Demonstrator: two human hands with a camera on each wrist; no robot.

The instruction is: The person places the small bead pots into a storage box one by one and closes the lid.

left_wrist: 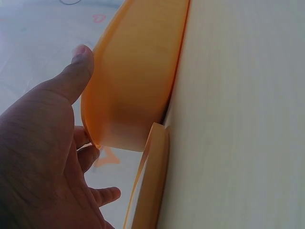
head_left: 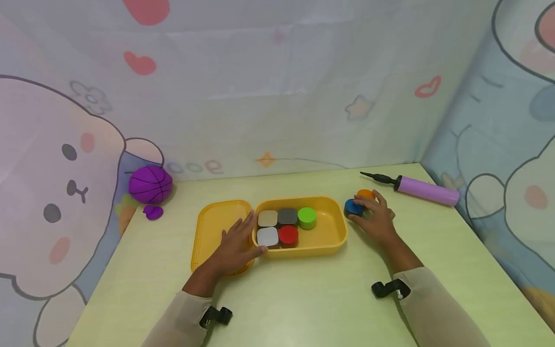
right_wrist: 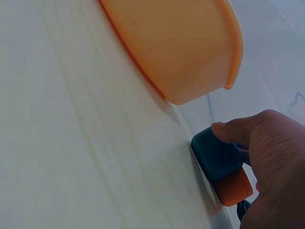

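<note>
A yellow rounded box (head_left: 326,230) holds several small blocks grouped toward its left: a beige block (head_left: 267,218), a dark grey block (head_left: 287,217), a round green block (head_left: 307,218), a white block (head_left: 267,237) and a round red block (head_left: 288,236). At the box's left end my left hand (head_left: 236,246) rests on the rim, its thumb by the front corner and fingers extended. To the right of the box, my right hand (head_left: 376,220) pinches a blue block (right_wrist: 214,151) between thumb and fingers. Just behind it sits an orange block (right_wrist: 233,187), partly covered by my fingers.
The yellow lid (head_left: 212,231) lies left of the box, under my left hand. A purple ball (head_left: 150,185) and a small purple duck (head_left: 153,212) stand at the back left. At the back right lies a purple hand pump (head_left: 427,190) with a black nozzle. A printed curtain (head_left: 277,120) borders the table.
</note>
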